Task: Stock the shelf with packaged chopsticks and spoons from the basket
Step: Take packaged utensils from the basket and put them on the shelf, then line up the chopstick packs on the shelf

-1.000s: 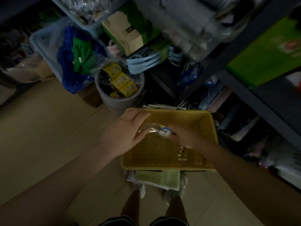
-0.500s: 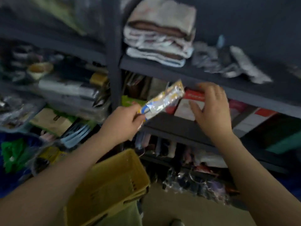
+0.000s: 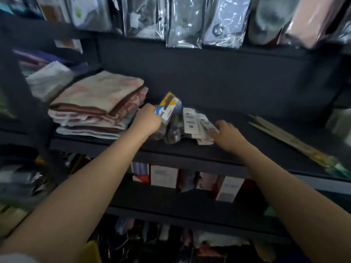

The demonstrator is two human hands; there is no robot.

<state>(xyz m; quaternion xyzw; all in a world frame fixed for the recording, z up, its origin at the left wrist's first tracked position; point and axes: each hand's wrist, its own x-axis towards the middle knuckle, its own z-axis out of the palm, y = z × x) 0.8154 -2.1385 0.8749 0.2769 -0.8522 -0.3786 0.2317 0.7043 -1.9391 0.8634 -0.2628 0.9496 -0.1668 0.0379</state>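
Observation:
My left hand (image 3: 147, 121) is closed around a clear packet with a blue, white and yellow label (image 3: 167, 109), holding it over the dark shelf (image 3: 218, 154) just right of a stack of towels. My right hand (image 3: 225, 133) rests on a pile of white-labelled packets (image 3: 195, 124) lying on the same shelf, fingers touching their near ends. A long pack of chopsticks (image 3: 296, 143) lies flat at the shelf's right. Only a yellow corner of the basket (image 3: 92, 252) shows at the bottom edge.
Folded pink and brown towels (image 3: 96, 105) are stacked at the shelf's left. Bagged goods (image 3: 190, 21) hang over the shelf above. Boxes (image 3: 164, 176) stand on the shelf below. A dark upright post (image 3: 11, 103) is at far left.
The view has risen from the basket to the shelf. My left hand carried the labelled packet up onto the shelf beside the towels, and my right hand moved onto the pile of packets.

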